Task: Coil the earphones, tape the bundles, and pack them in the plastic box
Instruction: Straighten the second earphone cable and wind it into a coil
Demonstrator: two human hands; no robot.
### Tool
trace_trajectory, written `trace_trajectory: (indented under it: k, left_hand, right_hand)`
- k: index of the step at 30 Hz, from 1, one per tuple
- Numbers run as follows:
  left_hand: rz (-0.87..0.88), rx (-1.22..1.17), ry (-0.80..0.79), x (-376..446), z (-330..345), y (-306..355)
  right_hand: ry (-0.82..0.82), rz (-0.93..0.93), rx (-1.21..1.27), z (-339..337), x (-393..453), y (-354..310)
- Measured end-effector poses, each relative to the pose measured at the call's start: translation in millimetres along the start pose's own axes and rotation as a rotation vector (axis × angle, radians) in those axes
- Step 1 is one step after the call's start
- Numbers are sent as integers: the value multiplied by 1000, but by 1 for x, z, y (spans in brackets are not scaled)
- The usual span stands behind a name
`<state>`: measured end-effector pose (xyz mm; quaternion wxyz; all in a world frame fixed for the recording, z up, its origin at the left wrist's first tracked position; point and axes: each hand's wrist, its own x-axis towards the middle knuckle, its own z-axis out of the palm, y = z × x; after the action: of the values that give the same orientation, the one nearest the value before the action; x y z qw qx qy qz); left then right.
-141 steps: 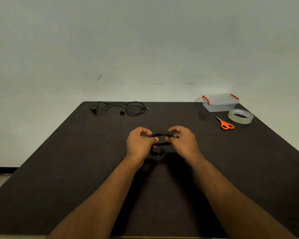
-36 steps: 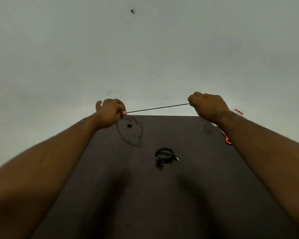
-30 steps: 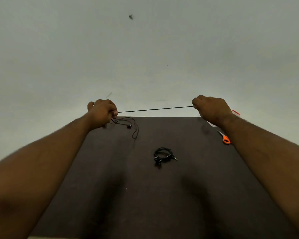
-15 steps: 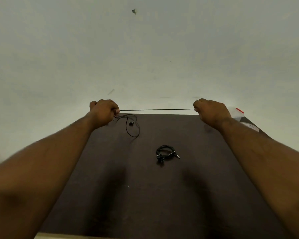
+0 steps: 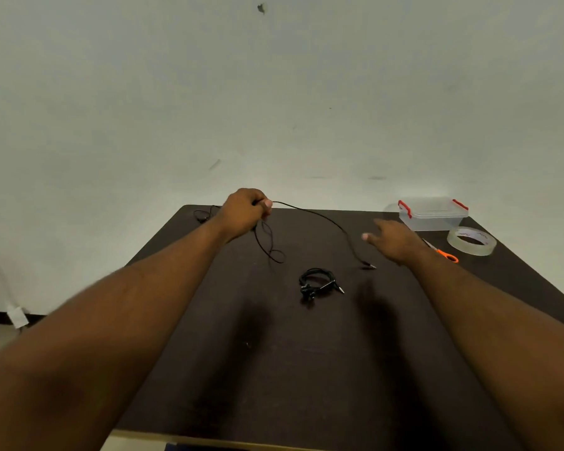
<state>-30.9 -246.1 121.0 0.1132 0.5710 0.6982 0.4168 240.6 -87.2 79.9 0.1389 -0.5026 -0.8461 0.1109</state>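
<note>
Two hands up: left hand (image 5: 246,211) pinches thin black earphone cable (image 5: 326,219) in curled fingers. Right hand (image 5: 393,239) hovers, fingers loose, holding nothing. Coiled black earphone bundle (image 5: 318,283) lies nearer than both fingertips.

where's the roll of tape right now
In the head view, the tape roll lies flat at the table's far right, just in front of the plastic box and beside the orange-handled scissors.

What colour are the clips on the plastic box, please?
Red, seen in the head view on the plastic box.
</note>
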Motion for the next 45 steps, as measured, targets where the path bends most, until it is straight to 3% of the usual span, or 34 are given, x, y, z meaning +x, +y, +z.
trace_trajectory:
  k: [4,7,15,20,24,27,35,40,45]
  left_hand:
    - [25,71,-119,6,16,14]
    - [41,35,-125,9,22,27]
    - [36,11,-206,10,15,39]
    - [70,191,-237,12,-5,23]
    - [111,557,-88,9,-31,-1]
    - [92,619,6,10,-47,-20]
    - [112,523,51,6,-49,-23]
    - [133,248,31,3,-29,10]
    - [230,294,-48,12,0,43]
  right_hand:
    - [-73,-196,706,-16,-14,-72]
    - [-154,-265,929,-20,-19,-110]
    - [46,-370,739,-19,-16,-111]
    - [187,-399,426,-36,-7,-75]
    - [268,-363,320,-55,-3,-32]
    - [309,-321,271,-65,-2,-15]
    - [305,-248,294,-56,1,-8]
    - [164,-3,553,-44,-4,-14]
    - [-32,-168,750,-50,-31,-81]
